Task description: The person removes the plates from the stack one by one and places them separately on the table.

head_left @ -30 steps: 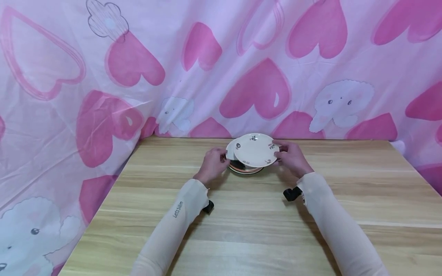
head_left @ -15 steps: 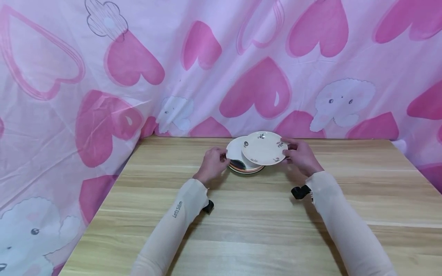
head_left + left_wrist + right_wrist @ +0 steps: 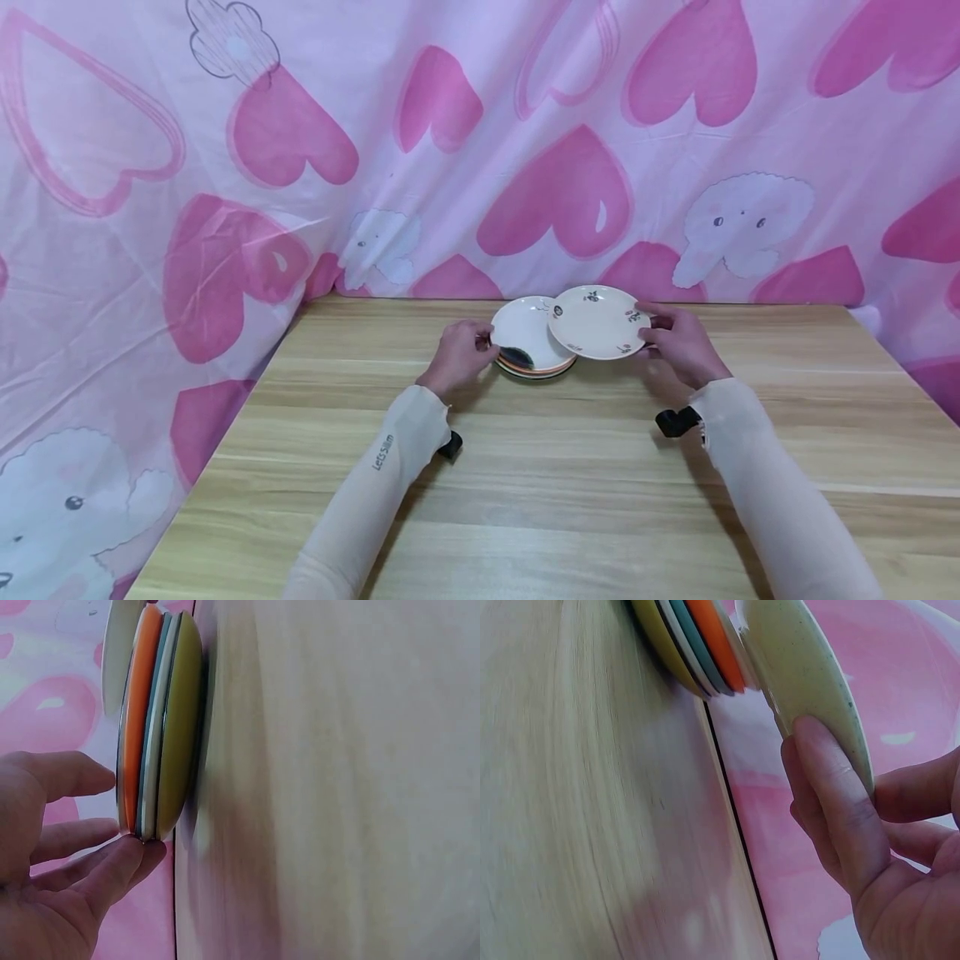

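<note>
The round, glossy cream plate with small dark prints (image 3: 596, 323) is held up toward the table's far side, its left part overlapping the stack in the head view; you cannot tell there whether they touch. Your right hand (image 3: 678, 337) pinches its right rim, thumb above, fingers below. With only that edge held, a slack pinch could let the left side dip and knock the stack.

Just left, the stack of round plates (image 3: 525, 327) shows white on top, then orange, teal, white and olive edges. Your left hand (image 3: 456, 358) is half open at its left rim, fingertips touching; whether it grips is unclear. Pressing unevenly could slide the layers.

Underneath lies the pale wood-grain table (image 3: 525, 500); the pink heart-print fabric (image 3: 555, 192) hangs beyond.
</note>
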`<state>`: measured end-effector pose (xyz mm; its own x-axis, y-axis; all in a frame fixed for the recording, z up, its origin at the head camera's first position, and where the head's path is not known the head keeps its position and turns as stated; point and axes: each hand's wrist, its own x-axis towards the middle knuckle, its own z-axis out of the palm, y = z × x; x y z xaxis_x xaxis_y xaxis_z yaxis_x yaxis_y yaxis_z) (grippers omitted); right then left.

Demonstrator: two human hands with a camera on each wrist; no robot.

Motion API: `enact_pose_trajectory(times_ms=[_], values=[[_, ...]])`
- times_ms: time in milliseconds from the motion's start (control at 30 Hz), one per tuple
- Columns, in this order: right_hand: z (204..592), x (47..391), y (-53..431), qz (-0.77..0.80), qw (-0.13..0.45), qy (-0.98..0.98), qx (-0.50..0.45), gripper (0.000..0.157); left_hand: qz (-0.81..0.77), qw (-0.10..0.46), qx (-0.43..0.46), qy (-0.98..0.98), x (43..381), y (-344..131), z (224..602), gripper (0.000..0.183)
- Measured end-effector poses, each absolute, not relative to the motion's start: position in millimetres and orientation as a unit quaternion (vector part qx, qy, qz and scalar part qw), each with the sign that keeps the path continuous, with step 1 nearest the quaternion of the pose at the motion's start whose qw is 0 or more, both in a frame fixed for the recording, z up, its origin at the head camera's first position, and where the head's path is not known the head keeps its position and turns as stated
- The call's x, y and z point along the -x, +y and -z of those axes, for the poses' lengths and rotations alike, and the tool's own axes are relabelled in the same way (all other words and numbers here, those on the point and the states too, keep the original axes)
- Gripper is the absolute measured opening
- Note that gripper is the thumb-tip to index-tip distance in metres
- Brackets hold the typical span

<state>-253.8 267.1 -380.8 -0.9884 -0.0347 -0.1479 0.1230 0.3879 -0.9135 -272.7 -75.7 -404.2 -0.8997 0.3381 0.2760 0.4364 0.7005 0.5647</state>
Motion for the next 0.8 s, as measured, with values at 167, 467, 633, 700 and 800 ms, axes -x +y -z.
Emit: enact_pose_trajectory(times_ms=[167, 467, 633, 700, 800], values=[[382, 251, 277, 0.54, 0.07, 0.838, -0.032, 0.059, 0.327, 0.068, 0.203, -0.92, 274, -75, 403, 0.01], [383, 246, 294, 0.536, 0.056, 0.842, -0.037, 0.059, 0.319, 0.061, 0.194, -0.926, 273, -74, 403, 0.015], [385, 242, 305, 0.533, 0.054, 0.843, -0.042, 0.06, 0.314, 0.06, 0.193, -0.928, 273, -74, 404, 0.012], [387, 241, 308, 0.534, 0.055, 0.842, -0.047, 0.06, 0.314, 0.059, 0.191, -0.928, 273, -74, 404, 0.014], [388, 240, 312, 0.534, 0.062, 0.842, -0.056, 0.061, 0.314, 0.058, 0.186, -0.929, 273, -74, 404, 0.017]])
